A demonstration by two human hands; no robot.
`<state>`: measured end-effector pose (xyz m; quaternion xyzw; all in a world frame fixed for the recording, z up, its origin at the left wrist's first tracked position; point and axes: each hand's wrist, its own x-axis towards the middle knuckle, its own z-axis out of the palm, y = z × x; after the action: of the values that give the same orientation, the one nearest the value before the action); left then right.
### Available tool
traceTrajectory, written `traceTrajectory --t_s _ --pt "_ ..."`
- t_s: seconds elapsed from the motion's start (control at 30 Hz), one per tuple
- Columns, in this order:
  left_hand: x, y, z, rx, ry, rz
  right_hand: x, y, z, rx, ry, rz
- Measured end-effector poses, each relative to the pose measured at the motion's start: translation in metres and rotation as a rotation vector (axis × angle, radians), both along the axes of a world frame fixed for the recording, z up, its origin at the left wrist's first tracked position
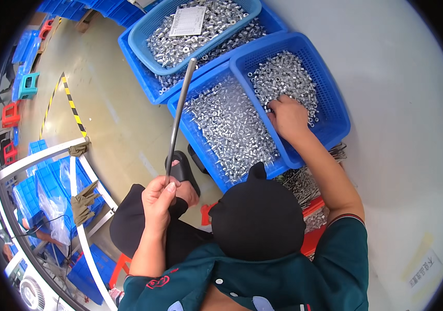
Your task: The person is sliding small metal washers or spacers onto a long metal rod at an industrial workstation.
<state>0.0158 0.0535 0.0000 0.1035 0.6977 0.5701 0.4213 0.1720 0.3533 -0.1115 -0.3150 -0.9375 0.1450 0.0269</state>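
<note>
The left hand (158, 201) holds a slim grey metal rod (180, 109) while the right hand (290, 118), grip unclear, seemingly picks small silver metal pieces (283, 72), needing a pinch.

Left hand (158, 201) grips metal rod (179, 114); right hand (290, 118) at small metal parts (283, 75), grasp unclear.

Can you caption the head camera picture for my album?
Left hand holds a rod; right hand touches metal pieces in a blue basket.

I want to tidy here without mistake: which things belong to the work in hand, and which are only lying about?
In use:
rod in the left hand
metal pieces under the right hand
their blue basket

Apparently lying about:
green stool
red stools
brown cloths
</note>
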Motion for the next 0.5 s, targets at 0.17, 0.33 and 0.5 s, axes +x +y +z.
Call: traceTrajectory --t_s 0.17,0.33,0.5 --pt "-0.002 -0.001 -0.003 -0.012 -0.023 -0.006 0.000 0.003 0.000 -0.026 -0.002 0.013" --pt "0.000 0.000 -0.003 -0.005 -0.019 0.005 0.027 0.016 0.016 -0.621 0.245 -0.263" --pt "0.001 -0.001 -0.003 -0.008 -0.007 0.000 0.056 0.022 0.038 -1.481 0.674 -0.513"
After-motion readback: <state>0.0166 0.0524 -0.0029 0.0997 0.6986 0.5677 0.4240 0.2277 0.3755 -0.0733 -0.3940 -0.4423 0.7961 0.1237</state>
